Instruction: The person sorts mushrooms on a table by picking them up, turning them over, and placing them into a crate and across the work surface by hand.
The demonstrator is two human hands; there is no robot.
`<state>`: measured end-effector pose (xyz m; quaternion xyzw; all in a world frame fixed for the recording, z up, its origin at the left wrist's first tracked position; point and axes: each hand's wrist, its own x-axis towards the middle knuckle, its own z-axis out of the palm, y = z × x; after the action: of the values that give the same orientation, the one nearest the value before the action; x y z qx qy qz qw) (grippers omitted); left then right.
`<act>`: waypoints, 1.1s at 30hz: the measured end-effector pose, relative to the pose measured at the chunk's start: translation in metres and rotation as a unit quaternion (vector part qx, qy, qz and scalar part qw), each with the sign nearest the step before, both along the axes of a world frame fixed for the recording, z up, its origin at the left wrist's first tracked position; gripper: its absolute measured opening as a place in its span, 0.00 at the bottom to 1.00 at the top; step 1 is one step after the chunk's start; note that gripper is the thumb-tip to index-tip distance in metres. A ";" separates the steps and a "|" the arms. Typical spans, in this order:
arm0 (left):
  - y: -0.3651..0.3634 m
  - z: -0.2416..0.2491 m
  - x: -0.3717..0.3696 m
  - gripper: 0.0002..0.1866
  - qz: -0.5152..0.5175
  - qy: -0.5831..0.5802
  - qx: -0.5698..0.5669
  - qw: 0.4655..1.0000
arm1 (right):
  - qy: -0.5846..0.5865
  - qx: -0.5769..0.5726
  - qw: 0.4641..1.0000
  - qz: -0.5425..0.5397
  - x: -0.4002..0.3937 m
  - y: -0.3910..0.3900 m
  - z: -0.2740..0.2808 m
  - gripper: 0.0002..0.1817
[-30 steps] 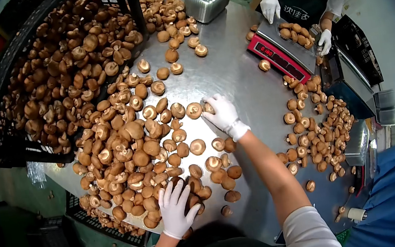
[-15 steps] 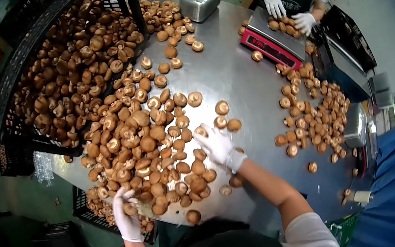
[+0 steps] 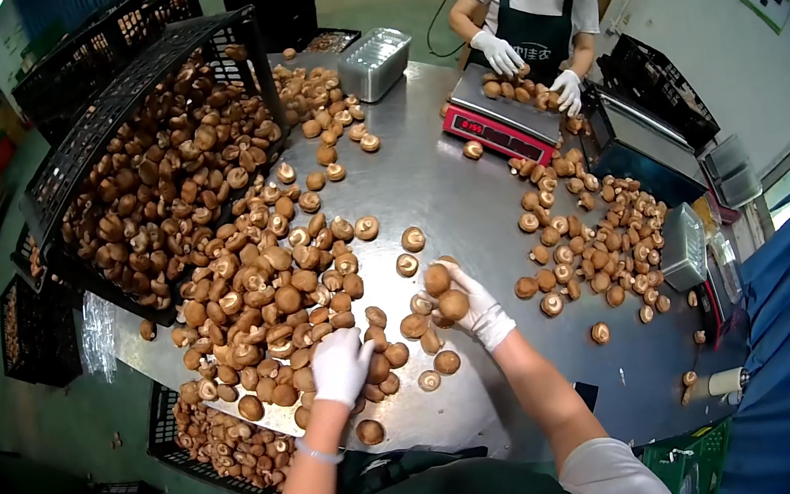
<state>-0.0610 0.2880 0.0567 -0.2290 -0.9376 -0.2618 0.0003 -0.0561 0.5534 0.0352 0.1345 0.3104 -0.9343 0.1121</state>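
Bare steel tabletop (image 3: pixel 452 188) lies open between two mushroom heaps. The right hand (image 3: pixel 469 305) grips two mushrooms (image 3: pixel 444 293); the left hand (image 3: pixel 341 366) rests open-fingered on the near heap (image 3: pixel 261 296).

Right hand (image 3: pixel 472 309) now lifted off the surface (image 3: pixel 445 174), two mushrooms (image 3: pixel 445 292) in its grip. Left hand (image 3: pixel 341 366) back from the near edge onto the pile (image 3: pixel 266 295).

Brown shiitake mushrooms (image 3: pixel 446 292), two held in my right hand (image 3: pixel 473 312); main heap (image 3: pixel 271 295) under my left hand (image 3: pixel 341 366), near table's (image 3: pixel 435 171) front-left edge.
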 end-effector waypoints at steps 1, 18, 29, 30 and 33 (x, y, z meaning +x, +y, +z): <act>0.016 -0.008 -0.005 0.16 -0.010 0.013 -0.095 0.995 | -0.006 -0.028 0.999 -0.025 0.005 0.009 0.003 0.18; 0.013 0.004 -0.003 0.29 0.043 -0.531 0.614 0.582 | 0.088 0.819 0.566 -0.010 -0.044 0.034 -0.030 0.20; 0.010 0.026 0.045 0.23 -0.012 -0.123 0.218 0.968 | 0.028 -0.063 0.989 0.127 0.068 -0.094 -0.001 0.48; 0.005 0.029 0.046 0.23 -0.023 -0.110 0.216 0.970 | 0.027 -0.079 0.988 0.133 0.070 -0.096 0.002 0.47; -0.003 0.029 0.051 0.27 -0.033 -0.112 0.195 0.974 | 0.035 -0.128 0.977 0.165 0.072 -0.083 -0.005 0.42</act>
<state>-0.0100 0.2849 0.0855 -0.2242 -0.8545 -0.4635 -0.0688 0.0162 0.4708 0.0298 0.0330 0.2102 -0.9391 0.2700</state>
